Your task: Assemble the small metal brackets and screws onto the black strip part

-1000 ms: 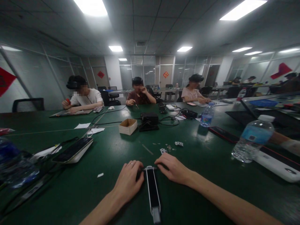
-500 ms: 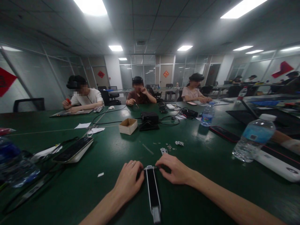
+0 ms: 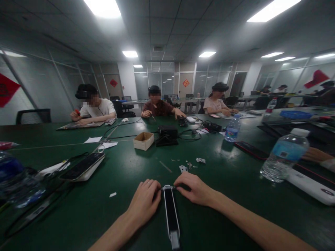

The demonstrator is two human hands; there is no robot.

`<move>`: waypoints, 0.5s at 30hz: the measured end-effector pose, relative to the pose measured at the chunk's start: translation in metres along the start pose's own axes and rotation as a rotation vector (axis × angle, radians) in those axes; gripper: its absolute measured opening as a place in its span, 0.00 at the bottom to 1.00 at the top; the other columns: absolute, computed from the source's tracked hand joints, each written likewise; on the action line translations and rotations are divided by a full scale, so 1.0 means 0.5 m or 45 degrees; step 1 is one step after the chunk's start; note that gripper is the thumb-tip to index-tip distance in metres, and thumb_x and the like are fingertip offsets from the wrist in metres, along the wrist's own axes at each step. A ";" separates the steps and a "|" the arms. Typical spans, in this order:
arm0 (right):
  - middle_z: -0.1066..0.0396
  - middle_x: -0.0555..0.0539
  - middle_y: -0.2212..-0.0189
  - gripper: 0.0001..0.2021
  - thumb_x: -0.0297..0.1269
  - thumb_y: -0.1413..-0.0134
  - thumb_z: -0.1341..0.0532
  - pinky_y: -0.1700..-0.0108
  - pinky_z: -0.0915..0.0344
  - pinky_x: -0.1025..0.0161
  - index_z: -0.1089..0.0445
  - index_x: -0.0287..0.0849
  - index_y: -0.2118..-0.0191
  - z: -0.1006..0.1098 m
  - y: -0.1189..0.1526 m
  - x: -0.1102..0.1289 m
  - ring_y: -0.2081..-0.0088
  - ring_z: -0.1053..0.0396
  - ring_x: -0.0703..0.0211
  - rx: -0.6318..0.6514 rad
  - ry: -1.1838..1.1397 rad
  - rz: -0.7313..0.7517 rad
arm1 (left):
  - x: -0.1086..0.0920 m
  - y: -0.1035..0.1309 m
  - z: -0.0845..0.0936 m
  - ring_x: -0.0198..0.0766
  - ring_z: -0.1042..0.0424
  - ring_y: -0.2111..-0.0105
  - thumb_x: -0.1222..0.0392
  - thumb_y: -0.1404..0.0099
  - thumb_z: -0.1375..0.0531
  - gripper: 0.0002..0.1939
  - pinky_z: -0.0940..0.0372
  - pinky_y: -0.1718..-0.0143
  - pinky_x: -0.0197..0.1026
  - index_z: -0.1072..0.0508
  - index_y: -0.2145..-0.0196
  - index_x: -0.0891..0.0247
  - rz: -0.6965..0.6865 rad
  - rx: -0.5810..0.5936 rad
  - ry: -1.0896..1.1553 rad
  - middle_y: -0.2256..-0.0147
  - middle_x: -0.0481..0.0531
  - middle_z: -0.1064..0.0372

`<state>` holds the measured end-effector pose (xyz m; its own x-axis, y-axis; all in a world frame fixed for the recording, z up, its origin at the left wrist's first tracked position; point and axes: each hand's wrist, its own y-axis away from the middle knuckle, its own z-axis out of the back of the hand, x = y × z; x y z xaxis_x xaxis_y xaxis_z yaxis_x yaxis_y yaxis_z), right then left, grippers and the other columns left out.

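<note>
A long black strap-like piece with a pale metal frame lies on the green table, its far end between my hands. My left hand is curled at the left side of that end, thumb and fingers closed on something small that I cannot make out. On the other side my right hand pinches at the right side of the same end; what is between its fingertips is too small to tell. Just beyond my right hand lie a small metal plate, several small rings and another metal part.
An open cardboard box and a black device stand farther back. Bottles and a white device are at the right, near another person's hand. A phone lies left. People sit across the table.
The person across the middle has lowered a hand from the face to the table. At the right, the raised dark panel has gone down. My hands look almost unmoved.
</note>
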<state>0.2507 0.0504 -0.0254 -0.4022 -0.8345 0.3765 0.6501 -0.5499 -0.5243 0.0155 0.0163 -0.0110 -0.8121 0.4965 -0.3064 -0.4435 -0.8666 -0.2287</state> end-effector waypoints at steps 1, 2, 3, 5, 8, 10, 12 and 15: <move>0.28 0.45 0.64 0.07 0.28 0.42 0.43 0.58 0.34 0.61 0.31 0.40 0.59 0.000 0.000 0.001 0.62 0.32 0.58 0.003 -0.003 0.000 | 0.000 0.000 0.000 0.43 0.35 0.64 0.64 0.32 0.52 0.09 0.41 0.62 0.45 0.32 0.64 0.60 -0.003 0.001 0.005 0.65 0.52 0.31; 0.29 0.45 0.64 0.07 0.28 0.43 0.43 0.58 0.34 0.61 0.31 0.40 0.59 0.001 0.000 0.002 0.61 0.33 0.59 0.005 -0.002 -0.004 | -0.001 0.001 0.001 0.43 0.34 0.64 0.63 0.32 0.52 0.10 0.41 0.62 0.45 0.32 0.64 0.60 -0.003 -0.002 0.007 0.65 0.52 0.31; 0.29 0.45 0.64 0.07 0.28 0.43 0.43 0.58 0.34 0.61 0.32 0.40 0.59 0.002 -0.001 0.004 0.61 0.33 0.58 0.005 0.005 -0.014 | -0.002 0.001 0.001 0.43 0.34 0.64 0.63 0.32 0.52 0.10 0.41 0.63 0.45 0.32 0.65 0.60 -0.001 -0.003 0.010 0.65 0.52 0.31; 0.30 0.44 0.62 0.09 0.28 0.45 0.41 0.56 0.34 0.59 0.32 0.39 0.58 0.005 -0.003 0.009 0.60 0.33 0.57 0.011 0.034 -0.058 | -0.003 0.001 0.002 0.43 0.34 0.65 0.63 0.33 0.52 0.10 0.41 0.63 0.45 0.32 0.65 0.60 0.010 -0.007 0.008 0.66 0.52 0.31; 0.31 0.44 0.61 0.10 0.30 0.47 0.39 0.56 0.34 0.58 0.31 0.40 0.57 0.007 -0.008 0.015 0.59 0.34 0.56 0.100 0.080 -0.167 | -0.005 0.001 0.002 0.43 0.34 0.65 0.64 0.33 0.52 0.09 0.41 0.63 0.45 0.32 0.65 0.60 0.023 -0.014 -0.007 0.66 0.52 0.31; 0.32 0.45 0.62 0.08 0.31 0.46 0.39 0.57 0.34 0.59 0.30 0.41 0.59 0.005 -0.011 0.014 0.60 0.35 0.57 0.167 0.088 -0.226 | -0.006 0.001 0.003 0.43 0.34 0.65 0.64 0.33 0.51 0.09 0.41 0.64 0.45 0.32 0.65 0.60 0.026 -0.007 -0.016 0.66 0.52 0.31; 0.33 0.46 0.63 0.06 0.30 0.45 0.41 0.58 0.34 0.60 0.30 0.41 0.61 0.003 -0.012 0.011 0.61 0.35 0.58 0.191 0.080 -0.263 | -0.007 0.000 0.004 0.44 0.34 0.64 0.64 0.33 0.51 0.08 0.41 0.63 0.45 0.32 0.65 0.60 0.031 0.007 -0.020 0.66 0.52 0.31; 0.33 0.46 0.63 0.04 0.29 0.43 0.43 0.60 0.34 0.61 0.31 0.40 0.63 0.001 -0.011 0.008 0.62 0.35 0.59 0.197 0.072 -0.289 | -0.007 0.000 0.003 0.44 0.33 0.64 0.64 0.33 0.51 0.08 0.41 0.63 0.45 0.33 0.65 0.61 0.023 -0.001 -0.026 0.66 0.52 0.31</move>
<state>0.2461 0.0500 -0.0206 -0.5813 -0.6935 0.4256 0.6284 -0.7149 -0.3067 0.0176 0.0145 -0.0087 -0.8276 0.4794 -0.2920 -0.4280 -0.8755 -0.2242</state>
